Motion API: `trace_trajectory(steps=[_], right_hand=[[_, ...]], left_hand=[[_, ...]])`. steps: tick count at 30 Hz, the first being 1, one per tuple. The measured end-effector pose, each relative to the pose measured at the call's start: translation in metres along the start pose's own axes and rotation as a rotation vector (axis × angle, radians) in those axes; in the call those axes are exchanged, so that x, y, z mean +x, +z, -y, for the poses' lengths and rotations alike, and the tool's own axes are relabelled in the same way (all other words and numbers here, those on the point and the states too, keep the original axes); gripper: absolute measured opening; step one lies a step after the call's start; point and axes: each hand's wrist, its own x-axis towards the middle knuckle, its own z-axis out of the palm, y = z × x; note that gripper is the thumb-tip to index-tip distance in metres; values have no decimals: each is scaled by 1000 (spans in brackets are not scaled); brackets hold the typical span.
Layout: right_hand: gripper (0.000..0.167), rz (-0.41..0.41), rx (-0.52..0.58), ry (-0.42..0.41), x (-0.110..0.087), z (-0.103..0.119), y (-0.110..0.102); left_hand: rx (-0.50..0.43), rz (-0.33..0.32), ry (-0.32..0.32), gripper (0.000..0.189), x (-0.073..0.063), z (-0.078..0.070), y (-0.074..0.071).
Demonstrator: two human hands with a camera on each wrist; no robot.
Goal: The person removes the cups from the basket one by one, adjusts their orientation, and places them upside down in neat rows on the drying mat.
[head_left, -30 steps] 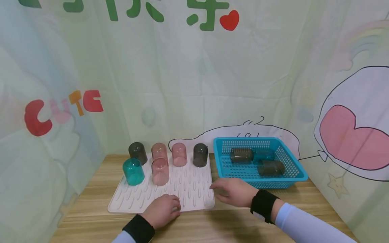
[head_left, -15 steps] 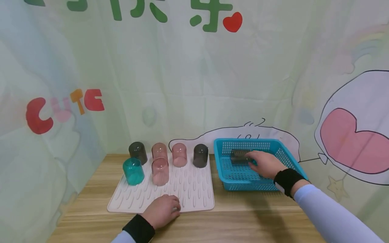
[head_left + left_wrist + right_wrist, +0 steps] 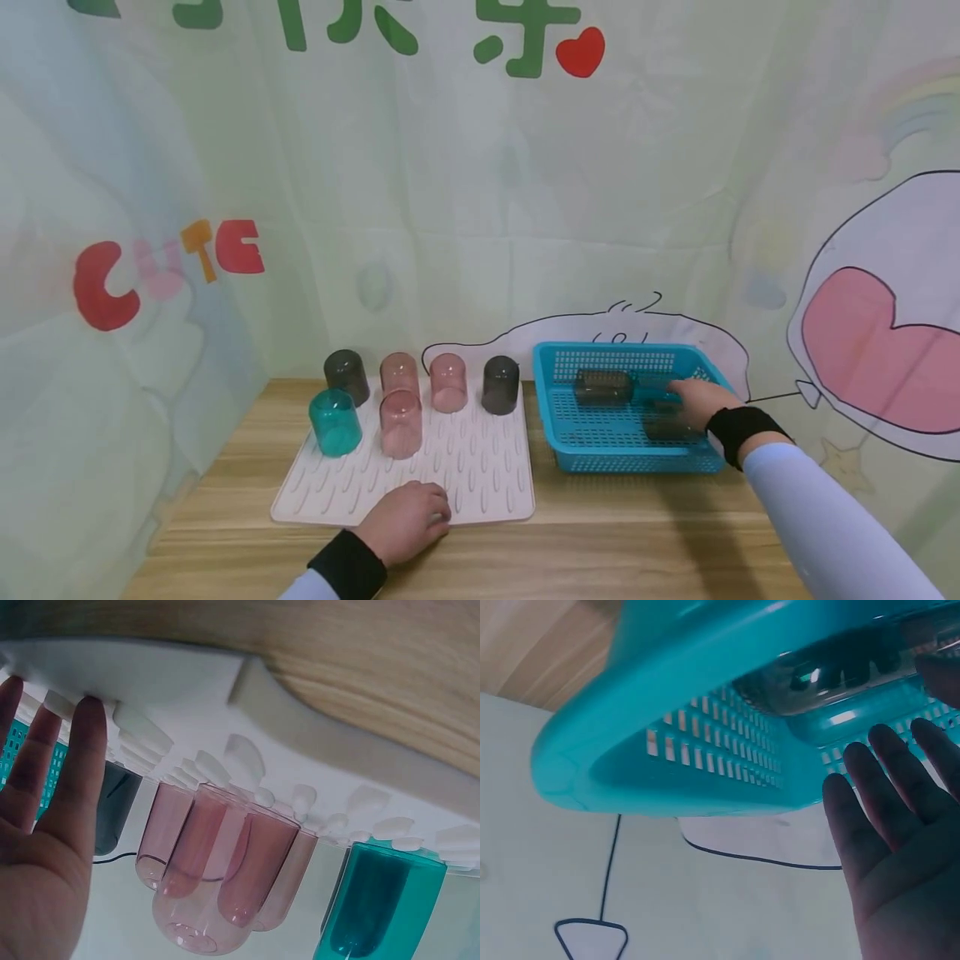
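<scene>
My right hand reaches over the right side of the blue basket. Its fingers are extended in the right wrist view, close to a dark clear tumbler and a teal tumbler lying on their sides. Another dark tumbler lies further left in the basket. My left hand rests on the front edge of the white ridged drying mat, fingers loosely extended. Upside down on the mat stand a teal tumbler, pink tumblers and dark tumblers.
Mat and basket sit side by side on a wooden table, the basket at the right. A printed cloth backdrop hangs close behind and along both sides. Beside the right hand, the basket's raised rim stands up.
My right hand has gone from the mat's right edge into the basket, then further right over the front dark tumbler and teal tumbler. My left hand has stayed at the mat's front edge.
</scene>
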Motion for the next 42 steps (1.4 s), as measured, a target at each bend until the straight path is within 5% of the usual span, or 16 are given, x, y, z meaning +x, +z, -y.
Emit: trace_trajectory(steps=[10,16,24,31,36,42], right_hand=[[54,128,51,144,-1,-14,2],[51,137,128,179,-6,-12,8],[49,105,17,92,-5,-16,13],[56,136,67,135,-9,-11,11],[53,97,21,103,-13,-5,11],[45,122,94,116,-14,-6,15]], left_hand=[[0,14,-16,10,0,-1,-1],[-3,13,-15,11,0,-1,0],[-11,28,-36,11,0,-2,1],[2,21,-27,11,0,-3,0],[4,33,-38,11,0,-4,-1],[0,46,-54,12,0,-5,-3]])
